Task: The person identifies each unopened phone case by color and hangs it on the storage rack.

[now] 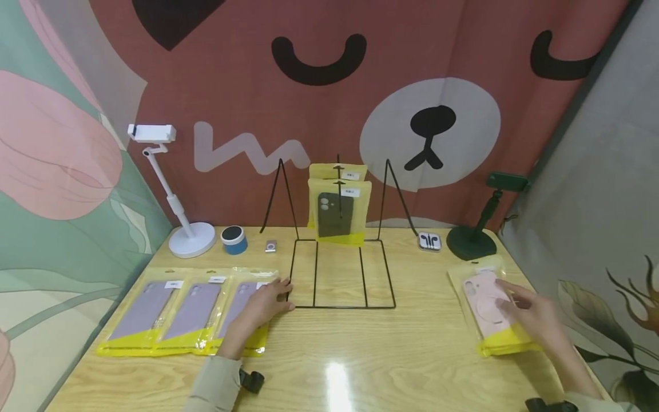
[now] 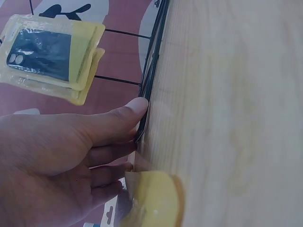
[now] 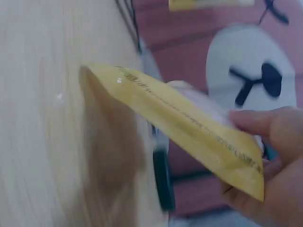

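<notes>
My left hand [image 1: 265,303] is at the left front corner of a black wire display rack [image 1: 342,308], pinching its base bar between thumb and fingers. In the left wrist view, the thumb [image 2: 137,106] presses on the bar. My right hand [image 1: 532,312] grips a yellow-edged clear pouch with a pink phone case [image 1: 486,300] in it, at the table's right; its front edge is lifted in the right wrist view. On the rack's hook hang pouches with a dark phone case [image 1: 329,220] in front. Three pouches with purple phone cases [image 1: 193,306] lie left, the nearest partly behind my left hand.
A white phone stand [image 1: 191,240] stands at the back left, near a blue-and-white round speaker [image 1: 234,240] and a small silver gadget [image 1: 270,246]. Boxed earphones [image 1: 429,241] and a dark green phone stand [image 1: 471,243] are at the back right. A patterned curtain [image 1: 231,103] hangs behind the table.
</notes>
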The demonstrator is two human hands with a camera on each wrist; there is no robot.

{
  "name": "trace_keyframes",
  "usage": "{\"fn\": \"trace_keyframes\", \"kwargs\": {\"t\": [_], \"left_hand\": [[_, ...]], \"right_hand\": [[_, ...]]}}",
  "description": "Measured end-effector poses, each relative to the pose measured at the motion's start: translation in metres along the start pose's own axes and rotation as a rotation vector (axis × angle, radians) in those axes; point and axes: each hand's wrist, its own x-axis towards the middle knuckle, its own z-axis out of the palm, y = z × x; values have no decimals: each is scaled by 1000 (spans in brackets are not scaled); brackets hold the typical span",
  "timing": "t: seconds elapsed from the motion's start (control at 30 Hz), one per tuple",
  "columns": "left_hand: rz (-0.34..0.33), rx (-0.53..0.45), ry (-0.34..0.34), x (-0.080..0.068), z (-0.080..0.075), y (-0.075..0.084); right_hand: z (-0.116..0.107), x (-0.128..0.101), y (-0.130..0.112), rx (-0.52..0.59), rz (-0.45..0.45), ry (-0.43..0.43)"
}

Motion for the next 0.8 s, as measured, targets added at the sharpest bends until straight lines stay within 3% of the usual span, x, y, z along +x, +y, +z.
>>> {"fn": "trace_keyframes", "kwargs": {"t": [0.1,0.27,0.33,0.5,0.57,0.8], "left_hand": [[6,2,3,0,0,-1],[6,-10,2,0,-1,0],[1,-15,0,0,-1,0],[-4,-25,3,0,-2,-1],[-5,-32,0,0,-1,-1],[7,-20,5,0,-1,1]], "right_hand": [[9,-10,-36,122,-31,71],[17,-31,-94,370,-54,89],[17,-38,-113,523,-122,102],[26,-40,-147,912,-394,134],[31,-37,-155,956,-430,142],[42,-29,-160,867,-220,189]]}}
